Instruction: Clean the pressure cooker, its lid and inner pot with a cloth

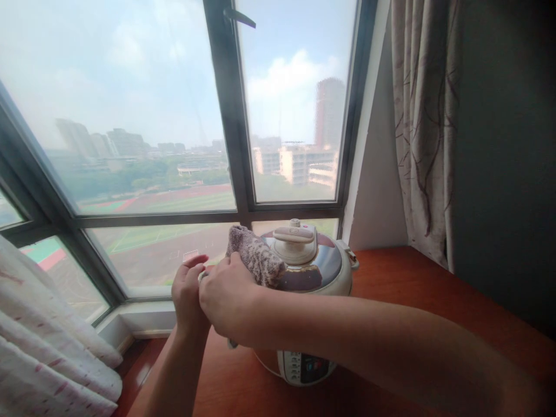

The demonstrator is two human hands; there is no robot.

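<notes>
A cream pressure cooker (336,277) with a dark glossy lid and a cream knob handle (296,238) stands on a reddish wooden table (417,289). My right hand (228,298) reaches across from the right and grips a mauve-grey cloth (256,255) pressed against the lid's left side. My left hand (187,295) is right beside it at the cooker's left edge, fingers curled; what it grips is hidden behind my right hand. The cooker's control panel (306,366) faces me.
A large dark-framed window (230,116) rises behind the cooker, showing a sports field and buildings. A patterned curtain (423,127) hangs at the right by a dark wall. A white fabric with pink marks (47,341) lies at the lower left.
</notes>
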